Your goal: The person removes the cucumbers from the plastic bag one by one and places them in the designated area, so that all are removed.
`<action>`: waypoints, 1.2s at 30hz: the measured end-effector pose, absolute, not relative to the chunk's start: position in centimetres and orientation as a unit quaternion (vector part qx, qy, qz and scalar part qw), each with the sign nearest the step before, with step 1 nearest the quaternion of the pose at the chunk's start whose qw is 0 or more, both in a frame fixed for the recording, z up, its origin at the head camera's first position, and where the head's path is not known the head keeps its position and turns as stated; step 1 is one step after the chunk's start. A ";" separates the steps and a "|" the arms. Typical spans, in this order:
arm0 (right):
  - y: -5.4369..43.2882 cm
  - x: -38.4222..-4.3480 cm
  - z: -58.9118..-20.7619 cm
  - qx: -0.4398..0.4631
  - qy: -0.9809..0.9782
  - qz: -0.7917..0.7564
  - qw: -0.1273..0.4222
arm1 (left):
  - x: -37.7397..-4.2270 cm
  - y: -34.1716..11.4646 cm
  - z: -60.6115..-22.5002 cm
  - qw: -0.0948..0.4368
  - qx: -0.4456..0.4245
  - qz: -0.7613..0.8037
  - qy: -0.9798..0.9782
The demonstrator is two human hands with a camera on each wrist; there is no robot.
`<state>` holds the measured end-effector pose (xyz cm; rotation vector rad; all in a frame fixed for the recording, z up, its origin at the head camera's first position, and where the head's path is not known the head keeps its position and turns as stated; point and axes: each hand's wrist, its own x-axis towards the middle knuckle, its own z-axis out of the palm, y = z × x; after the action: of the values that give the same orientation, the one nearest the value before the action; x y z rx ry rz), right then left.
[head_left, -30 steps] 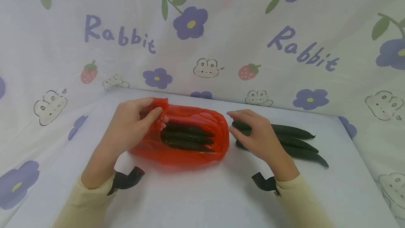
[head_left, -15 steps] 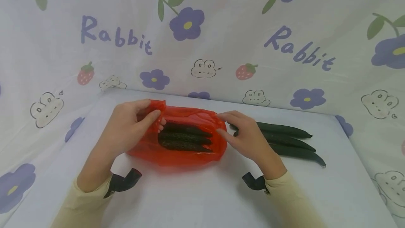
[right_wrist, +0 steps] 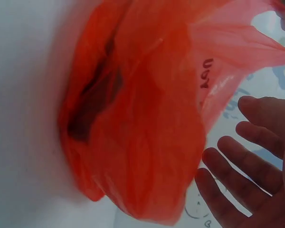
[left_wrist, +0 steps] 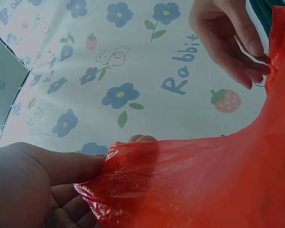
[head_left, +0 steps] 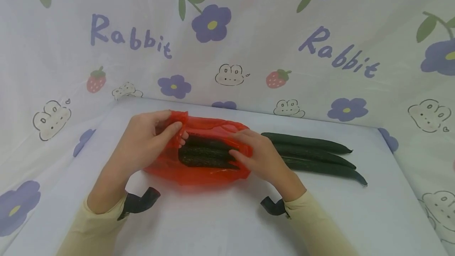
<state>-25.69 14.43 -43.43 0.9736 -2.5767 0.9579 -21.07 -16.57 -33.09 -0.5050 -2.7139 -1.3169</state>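
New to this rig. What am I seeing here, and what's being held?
No robot: these are a person's two bare hands over a white table. The head view comes from a camera worn on the head, looking forward and down; the two wrist views come from a camera on each wrist. The left hand pinches the edge of a red plastic bag with cucumbers inside. The right hand is open at the bag's other end; whether it touches is hard to tell. Three loose cucumbers lie on the table to the right. Behind hangs a "Rabbit" cloth.
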 end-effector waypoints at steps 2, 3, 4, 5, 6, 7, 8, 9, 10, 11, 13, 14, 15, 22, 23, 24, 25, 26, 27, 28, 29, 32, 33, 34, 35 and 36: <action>14.3 -25.7 -43.7 0.336 -0.877 0.325 0.109 | -21.1 -16.5 -33.1 0.043 -0.165 -0.432 -0.886; 14.2 -25.7 -43.8 0.338 -0.877 0.323 0.109 | -21.1 -16.5 -33.1 0.043 -0.165 -0.432 -0.885; 14.2 -25.7 -43.9 0.340 -0.877 0.323 0.109 | -21.1 -16.4 -33.1 0.044 -0.165 -0.433 -0.885; 14.2 -25.7 -43.9 0.340 -0.876 0.323 0.109 | -21.1 -16.4 -33.1 0.044 -0.164 -0.433 -0.885; 14.2 -25.7 -44.0 0.340 -0.876 0.323 0.109 | -21.1 -16.4 -33.1 0.044 -0.163 -0.433 -0.885; 14.2 -25.7 -44.0 0.341 -0.876 0.323 0.110 | -21.1 -16.3 -33.1 0.044 -0.163 -0.433 -0.885; 14.2 -25.8 -44.1 0.342 -0.876 0.323 0.111 | -21.1 -16.3 -33.1 0.044 -0.163 -0.434 -0.885; 14.2 -25.8 -44.1 0.343 -0.874 0.325 0.112 | -21.2 -16.3 -33.1 0.044 -0.163 -0.434 -0.885; 14.1 -25.8 -44.2 0.343 -0.874 0.325 0.113 | -21.2 -16.2 -33.1 0.043 -0.164 -0.434 -0.885; 14.1 -25.9 -44.2 0.345 -0.872 0.328 0.112 | -21.2 -16.2 -33.1 0.043 -0.164 -0.433 -0.885; 13.9 -26.0 -44.3 0.348 -0.870 0.331 0.111 | -21.2 -16.2 -33.0 0.042 -0.164 -0.432 -0.886; 13.8 -26.0 -44.3 0.348 -0.869 0.333 0.111 | -21.2 -16.2 -33.0 0.042 -0.164 -0.431 -0.887; 13.6 -26.0 -44.4 0.347 -0.870 0.334 0.111 | -21.2 -16.2 -33.0 0.041 -0.164 -0.430 -0.887; 12.9 -26.0 -45.1 0.332 -0.885 0.320 0.071 | -21.1 -16.1 -32.8 0.042 -0.163 -0.424 -0.890; 12.8 -26.0 -45.2 0.333 -0.886 0.317 0.065 | -21.1 -16.1 -32.9 0.042 -0.163 -0.424 -0.890; 12.7 -26.1 -45.3 0.335 -0.888 0.311 0.059 | -21.1 -16.0 -32.9 0.041 -0.163 -0.424 -0.890; 12.6 -26.1 -45.4 0.336 -0.889 0.305 0.056 | -21.1 -16.0 -32.9 0.041 -0.163 -0.424 -0.890; 12.5 -26.1 -45.5 0.339 -0.890 0.300 0.055 | -21.1 -16.0 -32.9 0.041 -0.163 -0.424 -0.890; 12.5 -26.1 -45.6 0.341 -0.891 0.296 0.054 | -21.1 -16.0 -32.9 0.039 -0.162 -0.425 -0.890; 12.4 -26.1 -45.7 0.342 -0.892 0.291 0.053 | -21.1 -16.0 -32.9 0.039 -0.162 -0.425 -0.890; 12.4 -26.1 -45.7 0.342 -0.894 0.286 0.052 | -21.2 -15.9 -32.9 0.038 -0.161 -0.425 -0.890; 12.4 -26.0 -45.8 0.339 -0.899 0.273 0.045 | -21.2 -15.9 -32.9 0.035 -0.162 -0.426 -0.889; 12.4 -26.0 -45.8 0.336 -0.901 0.270 0.042 | -21.2 -15.9 -32.9 0.033 -0.162 -0.426 -0.890; 12.3 -25.9 -45.8 0.334 -0.904 0.266 0.038 | -21.1 -15.8 -32.9 0.032 -0.162 -0.424 -0.890; 12.3 -25.9 -45.9 0.331 -0.906 0.261 0.033 | -21.1 -15.8 -33.0 0.030 -0.162 -0.423 -0.891; 12.3 -25.9 -46.0 0.328 -0.909 0.256 0.028 | -21.1 -15.8 -33.0 0.030 -0.163 -0.422 -0.892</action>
<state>-25.89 12.27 -45.97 1.0119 -2.8062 0.7899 -21.11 -15.84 -32.97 -0.5012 -2.7495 -1.2998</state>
